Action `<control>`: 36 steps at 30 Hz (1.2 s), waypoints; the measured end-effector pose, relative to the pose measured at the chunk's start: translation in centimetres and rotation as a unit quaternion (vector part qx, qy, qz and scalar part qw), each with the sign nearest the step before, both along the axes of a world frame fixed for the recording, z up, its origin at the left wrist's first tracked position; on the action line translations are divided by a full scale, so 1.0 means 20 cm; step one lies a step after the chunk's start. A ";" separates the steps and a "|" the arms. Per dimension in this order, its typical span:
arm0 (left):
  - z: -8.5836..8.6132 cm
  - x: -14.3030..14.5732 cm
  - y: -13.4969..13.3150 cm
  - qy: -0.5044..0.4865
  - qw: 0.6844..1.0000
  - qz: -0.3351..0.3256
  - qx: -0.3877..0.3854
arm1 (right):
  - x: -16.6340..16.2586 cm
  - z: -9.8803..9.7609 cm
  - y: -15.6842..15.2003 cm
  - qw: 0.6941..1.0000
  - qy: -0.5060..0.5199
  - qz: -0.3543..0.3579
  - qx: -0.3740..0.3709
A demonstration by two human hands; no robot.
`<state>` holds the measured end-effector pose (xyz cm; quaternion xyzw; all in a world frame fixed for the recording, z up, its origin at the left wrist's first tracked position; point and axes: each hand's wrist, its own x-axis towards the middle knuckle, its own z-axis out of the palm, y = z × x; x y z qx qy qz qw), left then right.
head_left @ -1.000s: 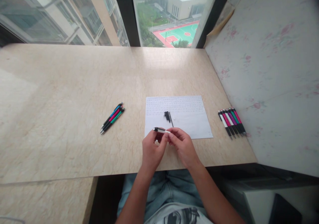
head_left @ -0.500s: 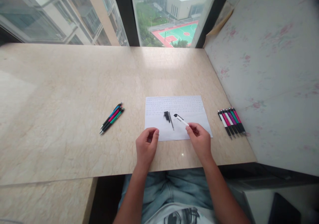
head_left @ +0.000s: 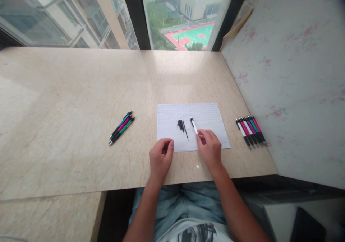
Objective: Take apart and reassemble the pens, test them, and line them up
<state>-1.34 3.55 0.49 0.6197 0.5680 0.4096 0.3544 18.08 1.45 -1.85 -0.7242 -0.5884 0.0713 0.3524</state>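
My right hand (head_left: 210,145) pinches a white pen barrel (head_left: 194,126) with a black clip end, over the right half of a sheet of lined, written paper (head_left: 167,130). Left of the barrel, several small black pen parts (head_left: 180,125) lie together on the sheet. A thin dark refill (head_left: 185,131) rests beside them. At the sheet's lower left corner, my left hand (head_left: 161,156) is closed, thumb against curled fingers. Whatever it may hold is hidden.
On the left of the stone counter (head_left: 81,91) lie three coloured pens (head_left: 121,128). A neat row of several pens (head_left: 250,131) sits at the right, near the flowered wall (head_left: 293,73). Windows (head_left: 185,19) border the counter's far edge.
My right hand has moved left and turned the white barrel more upright, its clip end pointing away. My left hand has shifted slightly right. The loose parts have stayed in place.
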 end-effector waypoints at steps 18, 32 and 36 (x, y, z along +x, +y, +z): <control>0.02 -0.04 -0.05 -0.023 0.989 -0.144 0.008 | 0.04 0.07 -0.14 0.979 0.166 0.118 -0.014; 0.04 -0.03 -0.07 0.015 0.979 -0.203 -0.020 | 0.09 0.08 -0.09 0.972 0.156 0.171 -0.040; 0.04 -0.03 -0.07 0.008 0.980 -0.199 -0.025 | 0.06 0.09 -0.15 0.968 0.177 0.176 -0.017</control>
